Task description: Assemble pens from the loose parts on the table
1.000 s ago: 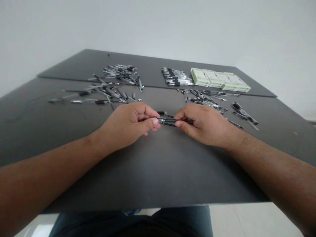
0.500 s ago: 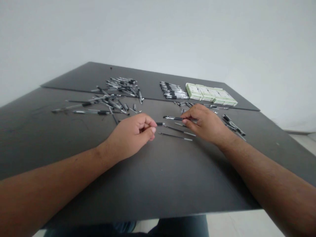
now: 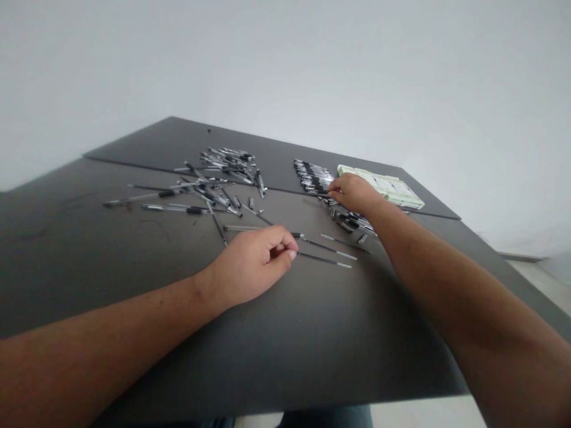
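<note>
My left hand (image 3: 261,260) rests near the middle of the table with thumb and fingertips pinched together; nothing shows in it. Just beyond its fingertips lie thin pen refills (image 3: 328,260), dark with clear ends, and a clear pen barrel (image 3: 243,228) lies partly behind the hand. My right hand (image 3: 354,191) reaches far forward with its fingers closed on a black-gripped pen (image 3: 320,195), mostly hidden by the hand. That pen is at the near end of a neat row of capped pens (image 3: 312,173).
Light green and white boxes (image 3: 399,189) stand beyond my right hand. Loose pen caps and pen parts (image 3: 348,221) lie under my right forearm. A jumbled heap of pens and barrels (image 3: 227,160) spreads over the left side of the dark table (image 3: 285,351). A pale wall stands behind.
My right hand has carried the pen forward from the middle of the table to the row of pens. My left hand stays closed near the refills; the camera view has shifted slightly.
</note>
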Motion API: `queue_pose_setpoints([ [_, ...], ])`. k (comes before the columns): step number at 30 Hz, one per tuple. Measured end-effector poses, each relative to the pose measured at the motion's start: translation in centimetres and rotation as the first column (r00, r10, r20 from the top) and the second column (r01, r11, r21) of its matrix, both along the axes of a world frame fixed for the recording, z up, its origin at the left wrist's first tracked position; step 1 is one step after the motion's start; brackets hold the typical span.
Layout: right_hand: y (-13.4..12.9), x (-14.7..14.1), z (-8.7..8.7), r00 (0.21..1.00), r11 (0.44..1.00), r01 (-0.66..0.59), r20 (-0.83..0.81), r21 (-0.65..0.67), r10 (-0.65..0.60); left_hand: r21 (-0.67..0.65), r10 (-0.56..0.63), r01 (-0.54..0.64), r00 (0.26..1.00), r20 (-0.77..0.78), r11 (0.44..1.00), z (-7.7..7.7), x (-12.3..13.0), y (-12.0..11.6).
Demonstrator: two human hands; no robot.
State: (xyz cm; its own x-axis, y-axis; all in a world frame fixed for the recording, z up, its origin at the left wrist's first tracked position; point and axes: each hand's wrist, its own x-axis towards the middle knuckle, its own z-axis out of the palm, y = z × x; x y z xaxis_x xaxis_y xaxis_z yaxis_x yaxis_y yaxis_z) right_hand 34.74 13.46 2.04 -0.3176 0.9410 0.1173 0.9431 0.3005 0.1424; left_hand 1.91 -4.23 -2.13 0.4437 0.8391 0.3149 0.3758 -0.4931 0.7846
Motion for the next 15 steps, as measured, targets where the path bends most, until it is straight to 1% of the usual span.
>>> queue_pose_setpoints([
  [2,1.1,-0.1,-0.5,1.0,1.0,0.009,0.022,-0.011,-0.009,0.005,-0.004,0.004,1.0,-0.003,1.0,0.0,0.0,0.0],
  [5,2.1,-0.1,-1.0,0.999,0.999,0.032,0.042,-0.013,-0.031,-0.004,-0.014,0.014,1.0,-0.007,1.0,0.0,0.0,0.0],
  [15,3.1,-0.7,-1.6,0.997,0.997,0.078,0.031,-0.004,-0.078,0.015,-0.065,0.065,0.998,-0.001,0.998,-0.2,0.1,-0.2],
])
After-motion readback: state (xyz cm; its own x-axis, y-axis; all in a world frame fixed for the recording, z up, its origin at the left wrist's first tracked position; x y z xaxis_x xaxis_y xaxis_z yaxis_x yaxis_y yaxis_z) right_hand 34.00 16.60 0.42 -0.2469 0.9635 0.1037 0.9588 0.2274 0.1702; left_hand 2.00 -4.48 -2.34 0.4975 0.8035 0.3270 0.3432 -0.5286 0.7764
